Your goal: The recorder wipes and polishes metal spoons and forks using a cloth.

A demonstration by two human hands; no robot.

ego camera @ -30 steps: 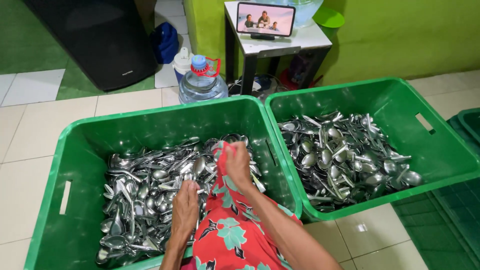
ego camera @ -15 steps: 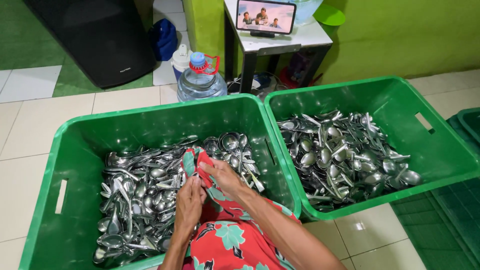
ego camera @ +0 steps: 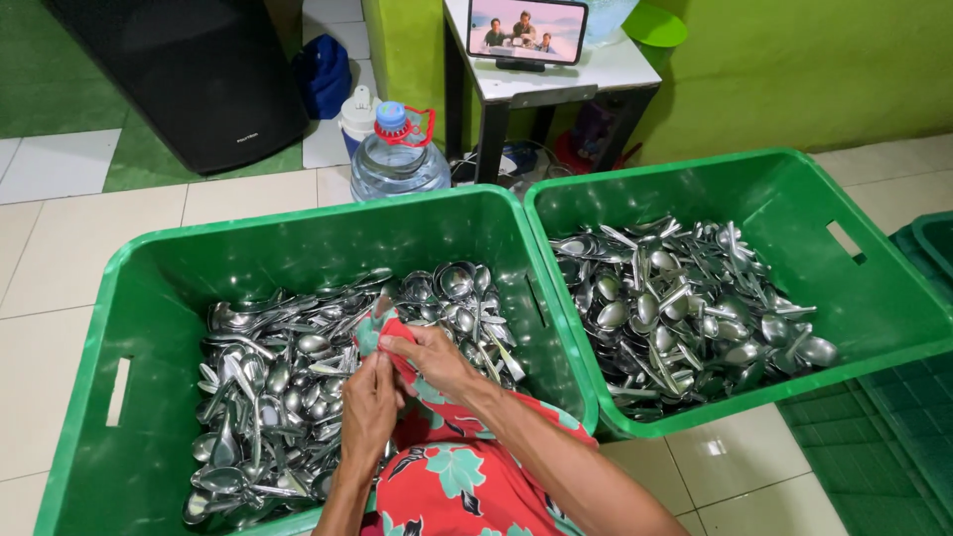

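Two green crates (ego camera: pixel 298 248) hold heaped metal spoons (ego camera: pixel 675 298); both hands, left hand (ego camera: pixel 369 405) and right hand (ego camera: pixel 432 359), pinch a floral cloth (ego camera: pixel 382 333) over the left heap; whatever it wraps stays hidden, so its axis is unclear.

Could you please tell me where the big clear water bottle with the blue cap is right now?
In the head view the water bottle stands on the tiled floor just behind the left green crate, left of the small table and beside the black speaker.

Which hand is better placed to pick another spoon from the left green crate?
Probably the left hand: it sits right above the heaped metal spoons, while the right hand pinches the red floral cloth.
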